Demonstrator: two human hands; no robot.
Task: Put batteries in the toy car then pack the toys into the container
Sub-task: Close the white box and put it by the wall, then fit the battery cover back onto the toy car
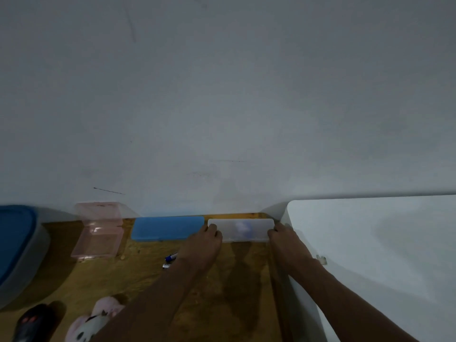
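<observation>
A frosted white container (243, 230) stands at the back of the wooden table (138, 275), against the wall, with something pale purple dimly showing through it. My left hand (203, 243) grips its left end and my right hand (286, 239) grips its right end. Its blue lid (167, 228) lies flat just to the left. Two batteries (170, 259) lie on the table beside my left wrist. A dark toy car (32, 322) sits at the bottom left corner. A pink and white plush toy (97, 318) lies next to it, partly behind my left forearm.
An open pink see-through box (98, 233) stands at the back left. A big tub with a blue lid (14, 243) fills the far left edge. A white surface (370, 243) borders the table on the right. A grey wall rises directly behind.
</observation>
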